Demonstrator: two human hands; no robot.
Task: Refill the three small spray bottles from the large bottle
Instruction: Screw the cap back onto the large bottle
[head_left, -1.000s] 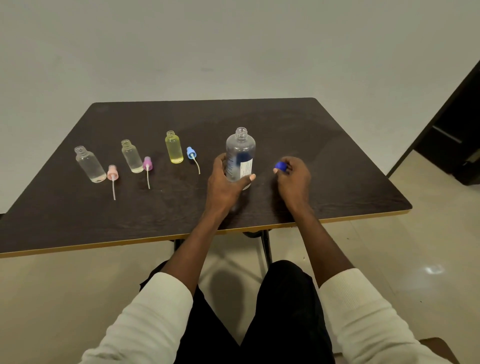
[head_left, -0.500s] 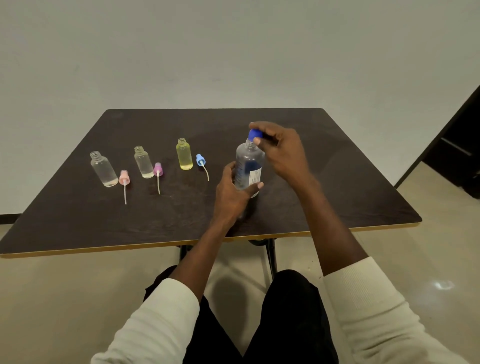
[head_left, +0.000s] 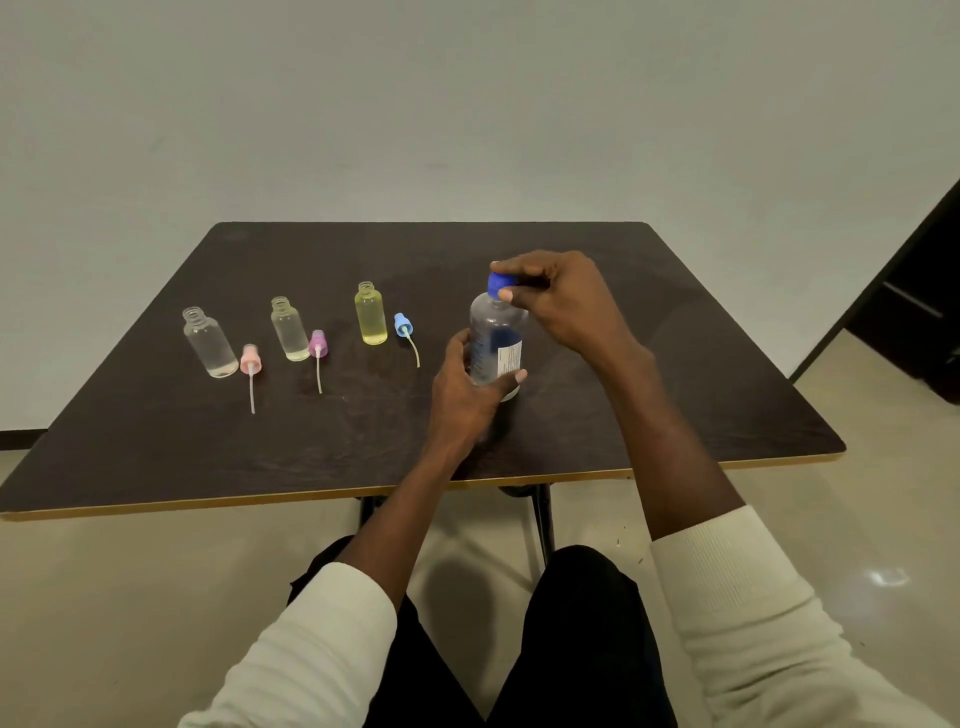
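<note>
The large clear bottle (head_left: 496, 338) with a white label stands upright on the dark table (head_left: 649, 374). My left hand (head_left: 462, 389) grips its lower body. My right hand (head_left: 561, 301) pinches the blue cap (head_left: 500, 283) sitting on the bottle's neck. Left of it stand three small open bottles: a clear one (head_left: 209, 342), a second clear one (head_left: 289, 329) and a yellow one (head_left: 370, 314). Beside each lies its spray head with a dip tube: pink (head_left: 250, 359), purple (head_left: 317, 344) and blue (head_left: 402, 324).
The table's front edge (head_left: 311, 496) runs just above my knees. A dark doorway or cabinet (head_left: 914, 312) stands at the right. A pale wall is behind the table, and a glossy floor lies below.
My right hand carried the blue cap from the table right of the large bottle up onto its neck. My left hand has kept its hold on the bottle. The camera view shifted slightly.
</note>
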